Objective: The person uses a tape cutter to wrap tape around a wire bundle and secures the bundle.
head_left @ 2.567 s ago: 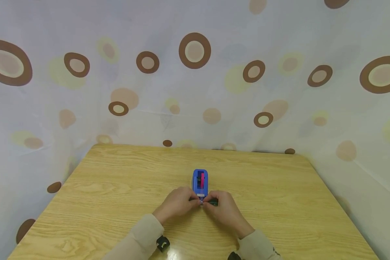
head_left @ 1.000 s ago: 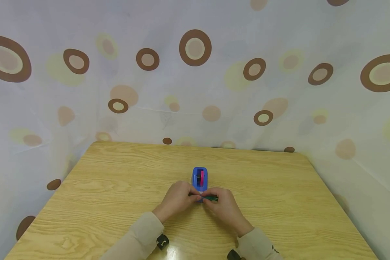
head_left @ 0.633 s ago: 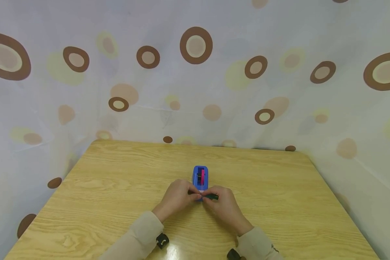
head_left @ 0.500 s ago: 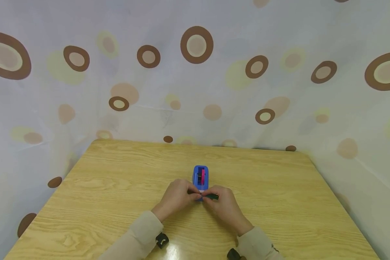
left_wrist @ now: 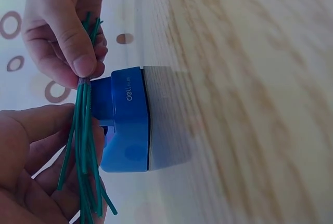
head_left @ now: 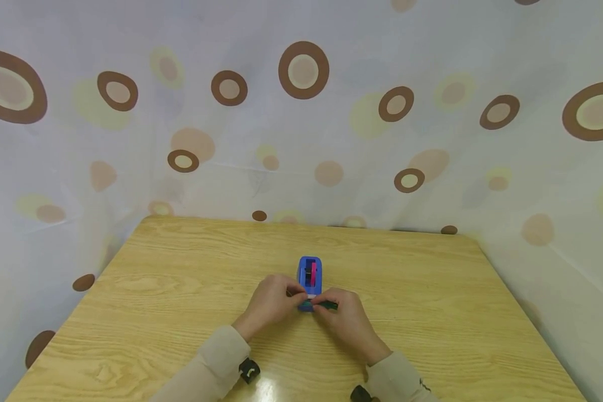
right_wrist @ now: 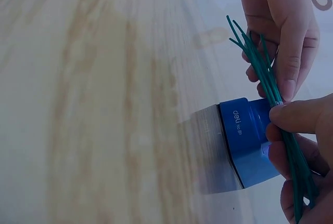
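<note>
A bundle of thin green strands (right_wrist: 264, 70) stays together at its middle and fans out at the ends. My right hand (head_left: 349, 318) pinches it near the middle, its thumb over a small shiny band there. My left hand (head_left: 271, 304) is beside the bundle with fingers bent. In the left wrist view its fingertips lie close behind the strands (left_wrist: 86, 146); whether they grip anything is hidden. Just beyond both hands is a blue tape dispenser (head_left: 310, 276) with a pink roll (head_left: 314, 274), its front end partly covered by the fingers.
The dispenser stands on a wood-grain table (head_left: 181, 268). A pale curtain (head_left: 301, 139) with brown rings surrounds the back and sides. Black straps with small devices (head_left: 249, 371) are at both sleeve cuffs.
My left hand has drawn slightly left from the right hand's fingertips, and green strands now show between them. My right hand keeps its pinch. The dispenser has stayed in place.
</note>
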Tool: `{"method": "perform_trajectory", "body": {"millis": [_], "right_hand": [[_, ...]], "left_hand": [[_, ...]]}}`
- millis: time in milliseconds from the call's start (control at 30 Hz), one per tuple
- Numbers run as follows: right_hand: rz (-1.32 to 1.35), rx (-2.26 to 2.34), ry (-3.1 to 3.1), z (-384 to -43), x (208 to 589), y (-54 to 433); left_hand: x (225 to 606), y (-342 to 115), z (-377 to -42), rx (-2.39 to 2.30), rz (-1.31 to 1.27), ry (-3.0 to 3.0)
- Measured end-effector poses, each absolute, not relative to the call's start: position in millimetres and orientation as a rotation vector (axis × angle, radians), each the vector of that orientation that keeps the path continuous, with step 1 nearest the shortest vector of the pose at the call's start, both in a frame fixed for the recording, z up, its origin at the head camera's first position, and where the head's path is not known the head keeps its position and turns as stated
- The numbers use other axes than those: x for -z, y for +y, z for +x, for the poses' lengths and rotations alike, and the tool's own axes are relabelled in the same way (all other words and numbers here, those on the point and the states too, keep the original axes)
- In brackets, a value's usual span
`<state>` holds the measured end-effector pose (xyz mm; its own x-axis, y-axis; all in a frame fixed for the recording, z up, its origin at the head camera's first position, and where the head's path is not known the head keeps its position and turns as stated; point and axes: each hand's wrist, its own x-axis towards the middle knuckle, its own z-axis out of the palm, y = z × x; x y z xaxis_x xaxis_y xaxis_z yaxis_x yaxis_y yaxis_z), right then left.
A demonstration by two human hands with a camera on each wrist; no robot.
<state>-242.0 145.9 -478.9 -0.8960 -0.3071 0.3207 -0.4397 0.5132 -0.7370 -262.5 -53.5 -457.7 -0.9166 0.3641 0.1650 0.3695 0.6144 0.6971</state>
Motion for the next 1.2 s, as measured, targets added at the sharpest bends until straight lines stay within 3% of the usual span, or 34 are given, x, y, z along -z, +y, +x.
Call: {"method": "perform_trajectory", "body": {"millis": [1200], "right_hand": [[0.644,-1.273,-2.620,-241.0,481.4,144.2]], "left_hand": [[462.7,-53.0,-270.8,1.281,-0.635,-2.819]]}}
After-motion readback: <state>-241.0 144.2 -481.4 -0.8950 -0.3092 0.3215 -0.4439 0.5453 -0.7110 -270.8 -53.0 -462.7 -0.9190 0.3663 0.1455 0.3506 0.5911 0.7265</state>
